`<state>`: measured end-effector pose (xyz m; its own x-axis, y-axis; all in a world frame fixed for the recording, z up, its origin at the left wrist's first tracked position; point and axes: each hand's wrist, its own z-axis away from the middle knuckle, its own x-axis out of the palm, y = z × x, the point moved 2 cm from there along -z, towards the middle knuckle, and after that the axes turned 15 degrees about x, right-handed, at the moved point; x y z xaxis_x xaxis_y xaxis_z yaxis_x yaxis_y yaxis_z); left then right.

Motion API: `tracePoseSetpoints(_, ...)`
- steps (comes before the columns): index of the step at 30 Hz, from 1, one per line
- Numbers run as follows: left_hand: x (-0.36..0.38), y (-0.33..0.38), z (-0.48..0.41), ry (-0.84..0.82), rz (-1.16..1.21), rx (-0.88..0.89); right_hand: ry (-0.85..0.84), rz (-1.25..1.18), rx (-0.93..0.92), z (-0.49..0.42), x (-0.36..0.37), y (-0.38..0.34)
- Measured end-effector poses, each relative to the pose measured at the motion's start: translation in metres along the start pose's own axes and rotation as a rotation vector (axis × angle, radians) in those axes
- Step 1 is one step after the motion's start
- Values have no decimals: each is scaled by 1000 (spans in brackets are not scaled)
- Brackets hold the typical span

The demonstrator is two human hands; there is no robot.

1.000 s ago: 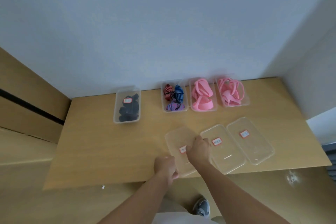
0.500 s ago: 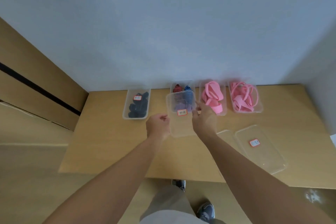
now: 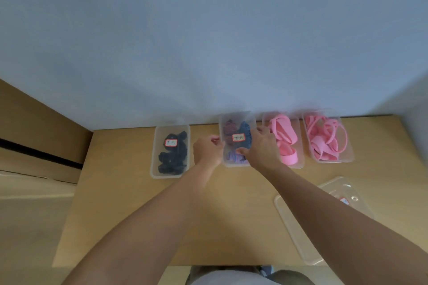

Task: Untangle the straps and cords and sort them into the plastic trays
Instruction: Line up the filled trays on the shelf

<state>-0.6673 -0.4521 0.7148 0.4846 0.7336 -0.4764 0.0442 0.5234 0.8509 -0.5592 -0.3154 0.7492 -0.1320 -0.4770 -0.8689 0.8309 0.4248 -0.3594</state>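
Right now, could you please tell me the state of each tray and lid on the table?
Black-cord tray: lidded.
Striped-cord tray: lid being set on by both hands.
Pink-strap tray: open.
Pink-cord tray: open.
Spare lids: loose on the table.

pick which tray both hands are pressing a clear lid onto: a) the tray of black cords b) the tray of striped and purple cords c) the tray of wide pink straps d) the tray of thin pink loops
b: the left hand and right hand hold the clear labelled lid on either side over the clear plastic tray of striped and purple cords, second from the left.
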Motion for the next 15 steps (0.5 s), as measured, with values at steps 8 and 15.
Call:
tracePoseSetpoints(8,-28,18,27,-308,-99,137,-135,142,-49,13,-4,-3)
tracePoseSetpoints(15,-35,26,28,-465,-821,500,147,354,-265,42,10,6)
